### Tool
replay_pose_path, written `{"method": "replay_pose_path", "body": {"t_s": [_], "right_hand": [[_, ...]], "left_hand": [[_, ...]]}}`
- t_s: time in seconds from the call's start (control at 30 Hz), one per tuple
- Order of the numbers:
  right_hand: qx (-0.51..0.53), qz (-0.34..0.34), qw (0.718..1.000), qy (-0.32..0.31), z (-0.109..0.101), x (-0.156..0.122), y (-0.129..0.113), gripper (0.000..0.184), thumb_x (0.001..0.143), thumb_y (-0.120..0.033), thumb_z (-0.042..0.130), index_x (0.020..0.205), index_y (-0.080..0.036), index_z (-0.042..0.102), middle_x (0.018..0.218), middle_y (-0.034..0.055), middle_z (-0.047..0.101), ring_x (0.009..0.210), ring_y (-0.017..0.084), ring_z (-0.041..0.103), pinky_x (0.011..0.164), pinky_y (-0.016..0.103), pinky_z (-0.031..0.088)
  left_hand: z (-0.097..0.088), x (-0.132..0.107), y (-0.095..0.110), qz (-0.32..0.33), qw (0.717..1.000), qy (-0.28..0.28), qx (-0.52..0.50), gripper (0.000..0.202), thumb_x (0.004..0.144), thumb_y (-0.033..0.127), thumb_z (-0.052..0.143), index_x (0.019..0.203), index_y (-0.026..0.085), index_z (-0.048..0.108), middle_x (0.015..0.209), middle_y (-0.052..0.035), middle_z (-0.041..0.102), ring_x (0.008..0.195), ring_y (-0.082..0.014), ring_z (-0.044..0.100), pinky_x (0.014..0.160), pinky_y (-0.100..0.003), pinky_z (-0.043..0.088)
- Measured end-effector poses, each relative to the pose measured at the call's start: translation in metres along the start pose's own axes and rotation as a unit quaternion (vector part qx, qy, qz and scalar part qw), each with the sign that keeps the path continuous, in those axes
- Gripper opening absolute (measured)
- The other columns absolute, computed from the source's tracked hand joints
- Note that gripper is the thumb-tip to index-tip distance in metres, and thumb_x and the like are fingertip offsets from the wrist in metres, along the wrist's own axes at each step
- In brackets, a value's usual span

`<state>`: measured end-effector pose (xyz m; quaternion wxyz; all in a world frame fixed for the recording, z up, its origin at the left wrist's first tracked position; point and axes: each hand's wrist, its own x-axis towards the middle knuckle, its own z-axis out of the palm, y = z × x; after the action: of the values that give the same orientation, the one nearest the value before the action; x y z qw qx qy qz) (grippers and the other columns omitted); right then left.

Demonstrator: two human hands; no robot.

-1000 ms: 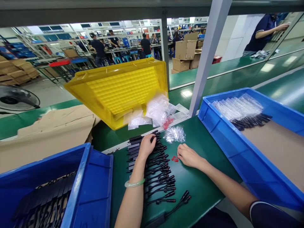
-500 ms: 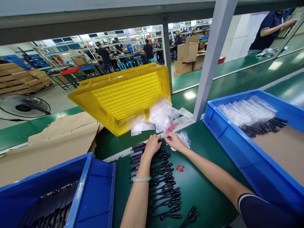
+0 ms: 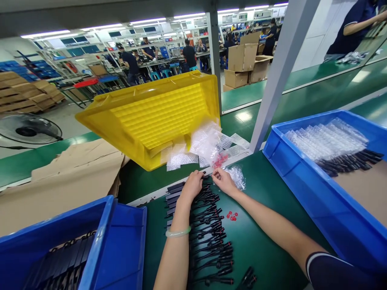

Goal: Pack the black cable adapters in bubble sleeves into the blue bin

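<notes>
My left hand is closed over the far end of a row of black cables with flat black boxes, and its fingertips pinch the dark end of one cable. Just to its right, my right hand is closed in a pinch; whatever lies between its fingers is too small to make out. Several small red rings lie on the green table, and many cable ends in the row carry a red band. Beyond my right fingertips sits a clear bag of red pieces. A crumpled clear plastic bag lies beside that hand.
A yellow bin stands tilted behind bubble-wrap pouches. One blue bin at left holds black parts; another blue bin at right holds wrapped ones. Cardboard lies left, a metal post rises right, and people work beyond.
The view has shifted slightly. Both hands stay nearly in place, still closed, with the right hand's fingertips slightly farther from the left hand.
</notes>
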<state>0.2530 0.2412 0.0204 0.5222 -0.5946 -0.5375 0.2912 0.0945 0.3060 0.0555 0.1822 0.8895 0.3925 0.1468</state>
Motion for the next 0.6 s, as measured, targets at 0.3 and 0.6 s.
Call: {"method": "replay_pose_path", "body": {"t_s": [0.3,0.6], "right_hand": [[0.016,-0.026,1.0,-0.003,0.001,0.001,0.001,0.014,0.078,-0.03,0.05,0.08,-0.019,0.057,0.066,-0.0012,0.056,0.059,0.014,0.054,0.057,0.026,0.045],[0.019,-0.048,0.999,0.002,0.001,0.002,0.0,0.016,0.081,-0.031,0.05,0.081,-0.019,0.059,0.067,-0.0007,0.057,0.06,0.014,0.054,0.058,0.026,0.046]], "left_hand": [[-0.009,-0.007,0.004,-0.03,0.996,0.045,-0.069,0.013,0.08,0.027,0.062,0.091,0.02,0.064,0.084,-0.0026,0.068,0.078,-0.0199,0.064,0.076,-0.03,0.047],[-0.005,-0.005,-0.003,-0.055,0.982,0.072,-0.163,0.018,0.083,0.031,0.059,0.092,0.02,0.07,0.093,-0.0069,0.072,0.09,-0.0239,0.065,0.085,-0.035,0.049]]}}
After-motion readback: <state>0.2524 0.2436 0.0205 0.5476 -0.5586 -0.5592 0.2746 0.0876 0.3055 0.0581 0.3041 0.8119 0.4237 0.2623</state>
